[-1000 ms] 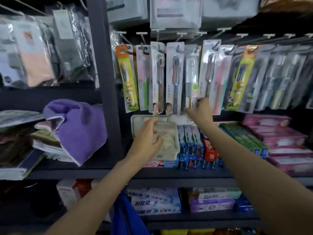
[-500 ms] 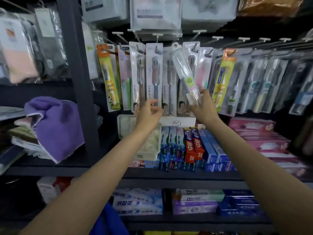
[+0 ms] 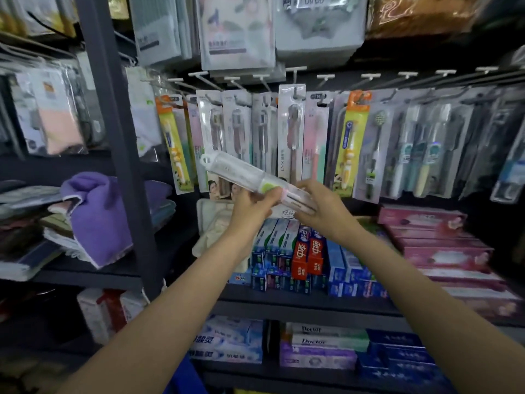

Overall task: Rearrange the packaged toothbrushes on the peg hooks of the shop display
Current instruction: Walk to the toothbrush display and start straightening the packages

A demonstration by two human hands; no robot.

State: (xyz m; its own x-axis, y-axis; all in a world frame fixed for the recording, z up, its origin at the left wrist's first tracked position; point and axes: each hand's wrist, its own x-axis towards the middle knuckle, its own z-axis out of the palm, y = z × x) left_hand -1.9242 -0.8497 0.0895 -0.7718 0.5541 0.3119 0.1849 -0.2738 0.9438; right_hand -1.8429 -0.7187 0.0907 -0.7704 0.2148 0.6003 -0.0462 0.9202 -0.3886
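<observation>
Both hands meeting at centre frame, in front of the display. Left hand [image 3: 251, 204] curled around the middle of a clear toothbrush pack [image 3: 255, 182], thumb on top near its green label. Right hand [image 3: 318, 207] gripping the pack's lower end, fingers wrapped under it. Pack held off the hooks, tilted nearly level, its hang-hole tab pointing up and left, just in front of the hanging row.

Judged step: a pack taken off for re-hanging, not yet threaded onto any hook. Next move likely calls for turning the pack upright, tab uppermost, then lining its small hole with a peg tip and sliding it back (a fiddly aim, given the thin hook and the slippery plastic).

Behind the hands, a crowded row of hanging toothbrush packs [image 3: 292, 132]: flat, tall, glossy blister cards, clear fronts over white, pink and yellow backings. Above them thin white peg hooks [image 3: 369, 76] with flat label tabs, several on the right showing bare tips. Held pack looking stiff, smooth, see-through, rounded at the tab end.

Below, stacked toothpaste boxes [image 3: 308, 251] in red, blue and green card on a dark shelf [image 3: 284, 302]. To the left, past a dark upright post [image 3: 113, 137], a soft purple towel [image 3: 96, 214], folded and fuzzy
</observation>
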